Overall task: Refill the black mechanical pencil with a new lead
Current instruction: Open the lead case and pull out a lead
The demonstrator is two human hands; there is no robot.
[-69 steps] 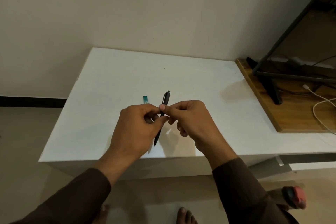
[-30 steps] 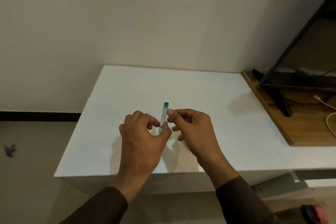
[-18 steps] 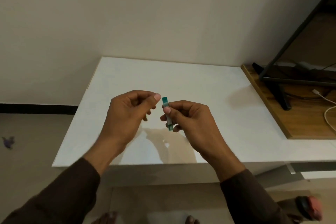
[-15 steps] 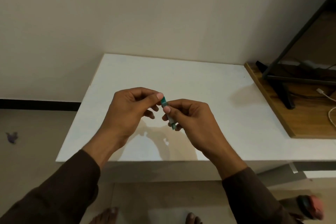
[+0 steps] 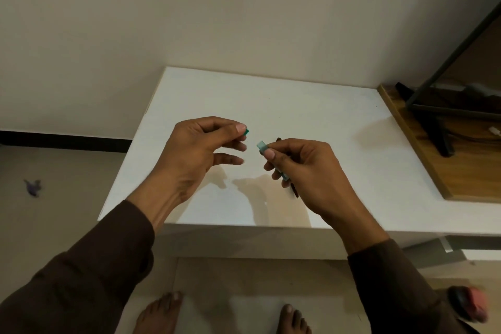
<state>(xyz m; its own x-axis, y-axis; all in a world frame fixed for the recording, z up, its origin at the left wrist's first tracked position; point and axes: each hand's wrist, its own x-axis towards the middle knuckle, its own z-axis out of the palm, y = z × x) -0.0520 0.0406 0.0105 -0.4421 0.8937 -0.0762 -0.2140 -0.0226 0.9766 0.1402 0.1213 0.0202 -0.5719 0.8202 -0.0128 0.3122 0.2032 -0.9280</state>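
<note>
Pencil (image 5: 293, 189), black, is largely hidden behind right hand (image 5: 303, 168), which grips teal lead case (image 5: 262, 146); green cap (image 5: 246, 131) is pinched by left hand (image 5: 200, 149). Wooden board (image 5: 433, 171) adjoins white counter (image 5: 271, 100).

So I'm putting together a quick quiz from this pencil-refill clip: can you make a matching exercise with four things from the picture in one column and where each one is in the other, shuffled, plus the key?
Things
1. green cap
2. lead case
3. black mechanical pencil
4. wooden board

Places
A. lying on the white table, mostly hidden behind the right hand
B. pinched at the fingertips of the left hand
C. at the table's right edge
D. held in the right hand, open end toward the left hand

Pairs: 1-B, 2-D, 3-A, 4-C
</note>
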